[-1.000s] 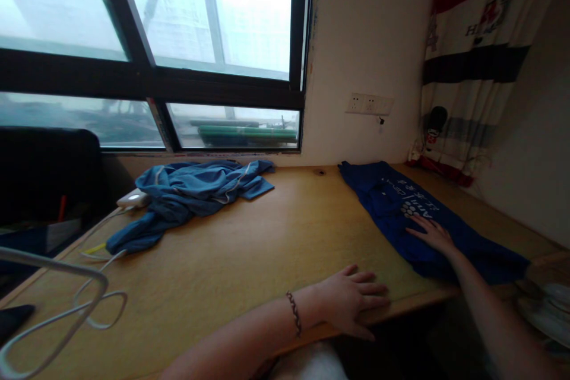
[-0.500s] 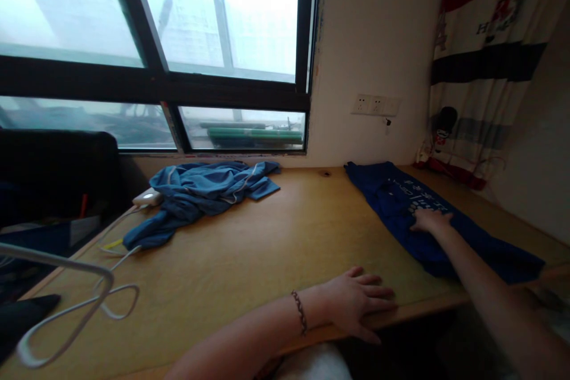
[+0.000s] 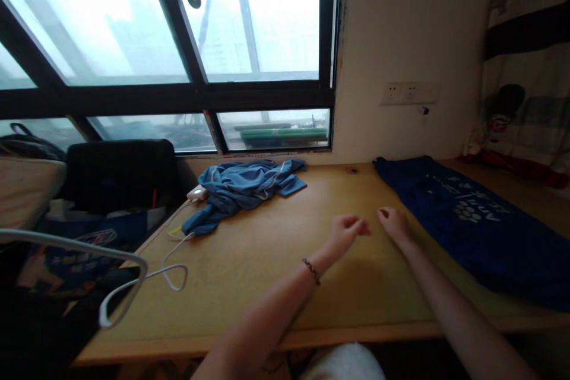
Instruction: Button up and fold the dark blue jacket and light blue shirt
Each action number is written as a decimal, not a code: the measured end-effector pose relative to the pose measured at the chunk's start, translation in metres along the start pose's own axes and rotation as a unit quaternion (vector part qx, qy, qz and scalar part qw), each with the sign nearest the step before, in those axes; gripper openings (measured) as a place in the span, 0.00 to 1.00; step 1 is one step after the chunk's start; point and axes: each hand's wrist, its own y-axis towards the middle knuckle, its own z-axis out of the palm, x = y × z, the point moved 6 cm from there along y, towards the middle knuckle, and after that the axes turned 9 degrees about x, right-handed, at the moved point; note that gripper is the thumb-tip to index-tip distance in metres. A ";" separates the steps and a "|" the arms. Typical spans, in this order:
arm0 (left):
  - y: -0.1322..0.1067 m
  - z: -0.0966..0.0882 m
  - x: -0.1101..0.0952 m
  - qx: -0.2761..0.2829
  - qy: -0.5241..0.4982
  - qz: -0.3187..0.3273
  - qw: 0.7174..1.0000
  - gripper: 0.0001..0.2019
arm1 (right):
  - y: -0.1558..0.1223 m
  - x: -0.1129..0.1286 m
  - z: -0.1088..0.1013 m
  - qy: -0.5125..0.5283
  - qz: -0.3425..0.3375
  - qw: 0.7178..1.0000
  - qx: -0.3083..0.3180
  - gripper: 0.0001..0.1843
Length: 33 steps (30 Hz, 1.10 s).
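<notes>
Blue garment [image 3: 247, 184] and navy cloth [image 3: 494, 249] flank left hand [image 3: 347, 231] and right hand [image 3: 395, 225], fingers [image 3: 364, 228] curled in, seemingly empty.

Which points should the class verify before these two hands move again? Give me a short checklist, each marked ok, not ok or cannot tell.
1. Left hand free of cloth: ok, none visible in it.
2. Right hand off the printed lettering: ok.
3. Dark blue cloth spread with lettering showing: ok.
4. Light blue garment smoothed flat: not ok, crumpled.
5. White cable straight: not ok, looped.
6. Both hands touching the table: cannot tell.
</notes>
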 end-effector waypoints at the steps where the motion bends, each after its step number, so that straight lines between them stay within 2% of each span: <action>1: 0.005 -0.025 0.006 -0.072 0.011 -0.015 0.997 0.16 | 0.001 -0.007 0.000 0.001 0.015 1.000 0.003 0.16; 3: 0.005 -0.078 0.019 -0.199 0.078 -0.056 0.975 0.11 | 0.001 -0.010 -0.001 0.001 0.028 1.000 0.003 0.16; 5: -0.006 -0.126 0.032 -0.274 0.175 -0.123 0.938 0.09 | 0.001 -0.001 0.000 0.009 0.013 1.000 0.004 0.16; 7: -0.029 -0.167 0.043 -0.309 0.286 -0.193 0.886 0.10 | 0.001 0.012 0.002 0.021 -0.016 1.000 0.008 0.16; 9: -0.057 -0.200 0.048 -0.328 0.376 -0.226 0.837 0.14 | 0.000 0.025 0.003 0.032 -0.045 0.998 0.010 0.16; 11: -0.082 -0.222 0.055 -0.324 0.390 -0.238 0.829 0.15 | -0.002 0.035 0.004 0.042 -0.071 0.997 0.007 0.16; 13: -0.098 -0.236 0.060 -0.311 0.384 -0.240 0.836 0.14 | -0.004 0.042 0.005 0.049 -0.091 0.995 0.004 0.16; 16: -0.102 -0.244 0.063 -0.305 0.374 -0.232 0.845 0.11 | -0.006 0.045 0.007 0.057 -0.100 0.993 0.017 0.15; 19: -0.090 -0.242 0.058 -0.309 0.352 -0.210 0.858 0.11 | -0.007 0.046 0.005 0.071 -0.091 0.993 0.018 0.15; 21: -0.080 -0.239 0.048 -0.301 0.323 -0.186 0.878 0.11 | -0.008 0.047 0.000 0.093 -0.086 0.992 0.010 0.15; 23: -0.072 -0.236 0.035 -0.255 0.249 -0.155 0.921 0.10 | -0.009 0.050 -0.002 0.132 -0.083 0.988 0.014 0.15; 25: -0.069 -0.229 0.025 -0.161 0.093 -0.123 0.975 0.10 | -0.011 0.052 -0.002 0.186 -0.073 0.979 0.038 0.15; 26: -0.069 -0.224 0.020 -0.114 0.004 -0.113 0.987 0.10 | -0.012 0.052 0.000 0.215 -0.066 0.973 0.055 0.15; 28: -0.074 -0.216 0.013 -0.055 -0.132 -0.111 0.983 0.12 | -0.014 0.053 0.003 0.263 -0.055 0.960 0.082 0.16; 29: -0.076 -0.214 0.012 -0.049 -0.155 -0.120 0.980 0.13 | -0.015 0.054 0.004 0.276 -0.056 0.955 0.089 0.16; 31: -0.077 -0.208 0.012 -0.043 -0.139 -0.138 0.980 0.15 | -0.016 0.056 0.004 0.280 -0.070 0.953 0.089 0.15; 33: -0.073 -0.198 0.013 -0.017 -0.079 -0.146 0.986 0.18 | -0.016 0.059 0.004 0.274 -0.086 0.954 0.084 0.14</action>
